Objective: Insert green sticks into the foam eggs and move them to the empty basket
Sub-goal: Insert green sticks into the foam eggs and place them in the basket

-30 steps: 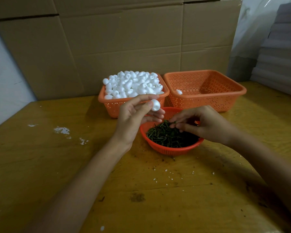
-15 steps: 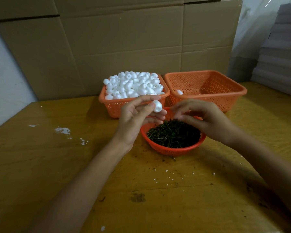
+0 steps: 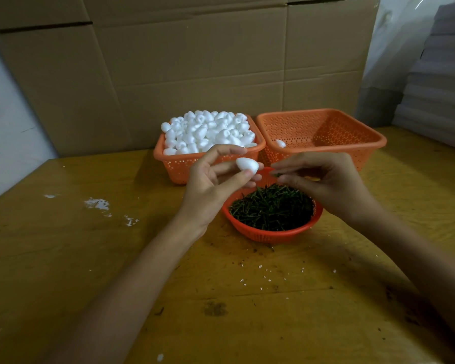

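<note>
At frame centre, the left hand (image 3: 210, 182) is pinching a foam egg (image 3: 247, 165) between thumb and fingers. The right hand (image 3: 329, 179) is pinching a green stick (image 3: 277, 175) just beside the egg, above the round stick basket (image 3: 273, 236). The orange receiving basket (image 3: 323, 132) is sitting at upper right.

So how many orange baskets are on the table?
3: the back left basket heaped with foam eggs, the back right basket nearly empty, and the round basket in front holding green sticks.
</note>
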